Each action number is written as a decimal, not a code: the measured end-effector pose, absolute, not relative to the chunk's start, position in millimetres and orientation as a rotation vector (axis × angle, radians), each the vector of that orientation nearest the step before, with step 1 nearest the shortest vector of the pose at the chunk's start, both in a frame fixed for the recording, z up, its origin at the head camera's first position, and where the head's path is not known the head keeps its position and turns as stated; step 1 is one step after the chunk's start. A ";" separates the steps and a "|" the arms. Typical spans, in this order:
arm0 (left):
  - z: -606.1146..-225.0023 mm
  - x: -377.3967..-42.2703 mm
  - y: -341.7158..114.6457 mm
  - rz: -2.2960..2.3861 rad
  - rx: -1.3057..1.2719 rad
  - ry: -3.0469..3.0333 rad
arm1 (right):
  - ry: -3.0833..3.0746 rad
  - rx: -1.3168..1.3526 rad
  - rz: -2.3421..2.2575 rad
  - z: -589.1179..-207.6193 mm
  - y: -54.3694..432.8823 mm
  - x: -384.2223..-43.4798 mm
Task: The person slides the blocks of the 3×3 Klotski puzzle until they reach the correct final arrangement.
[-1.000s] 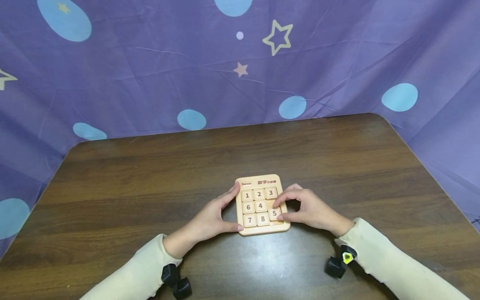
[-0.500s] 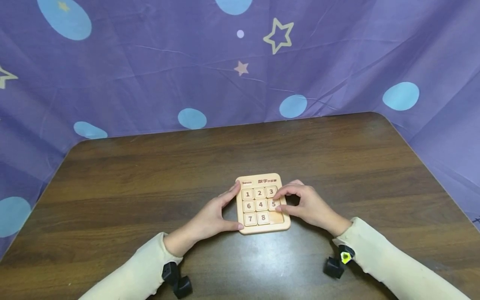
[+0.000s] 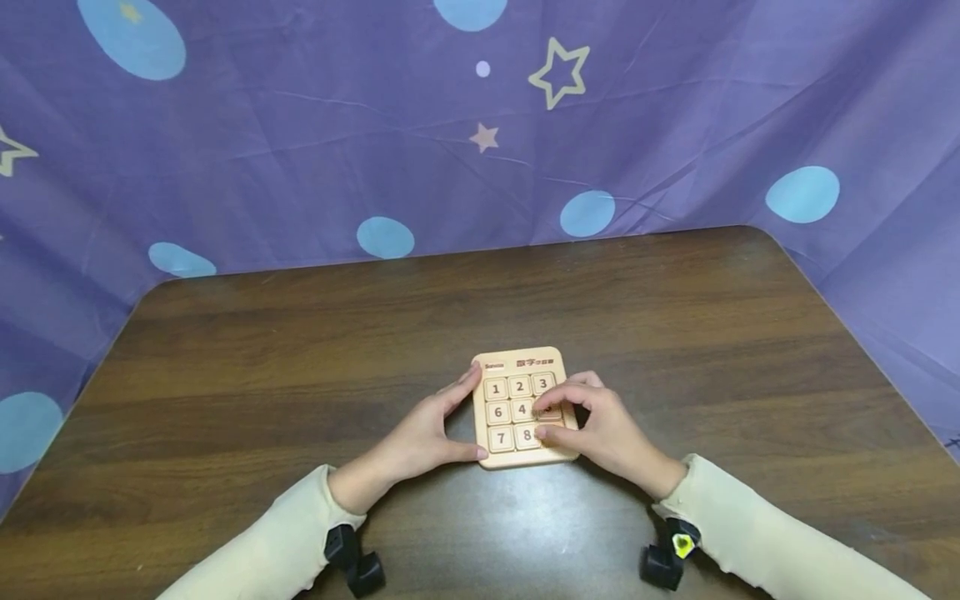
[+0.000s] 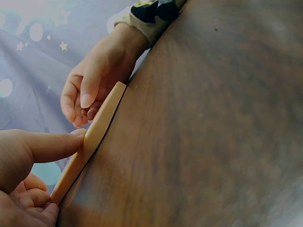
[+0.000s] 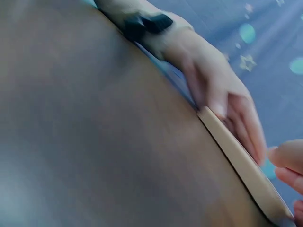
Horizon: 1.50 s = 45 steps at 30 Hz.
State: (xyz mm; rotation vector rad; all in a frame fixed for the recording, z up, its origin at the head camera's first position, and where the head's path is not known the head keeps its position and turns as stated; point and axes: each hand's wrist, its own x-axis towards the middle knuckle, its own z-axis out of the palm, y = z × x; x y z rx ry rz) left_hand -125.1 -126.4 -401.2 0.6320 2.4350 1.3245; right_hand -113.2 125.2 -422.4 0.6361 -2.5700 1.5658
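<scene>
A pale wooden number slide puzzle (image 3: pixel 507 362) lies on the table, with tiles 1, 2, 3 on top, then 6 and 4, then 7 and 8. My left hand (image 3: pixel 412 442) grips its left edge, thumb at the lower corner and fingers along the upper side. Over the right column hovers my right hand (image 3: pixel 606 425), index finger and thumb bent and apart. Its thumb tip is right at the 8 tile (image 3: pixel 526 437), its index tip beside the 4 tile (image 3: pixel 522 409). The 5 tile (image 3: pixel 550 412) is mostly hidden under these fingers, as is the lower right slot.
The brown wooden table (image 3: pixel 300 333) runs back to a purple curtain (image 3: pixel 300 125) with stars and blue spots. A black wrist camera (image 3: pixel 352 560) hangs at the left cuff, and another wrist camera (image 3: pixel 667 554) at the right cuff.
The 5 tile moved up from between the middle and bottom rows into the middle row at the right. My right hand then shifted left and slightly down over the puzzle. My left hand stayed put.
</scene>
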 end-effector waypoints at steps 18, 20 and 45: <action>-399.4 -126.0 -127.4 1.327 0.630 2.434 | -2.530 0.760 1.374 -422.3 99.6 -105.8; -399.3 -126.0 -127.6 1.332 0.630 2.430 | -2.533 0.758 1.372 -422.0 99.0 -105.9; -400.6 -125.0 -127.0 1.344 0.632 2.415 | -2.593 0.725 1.384 -422.0 114.0 -106.1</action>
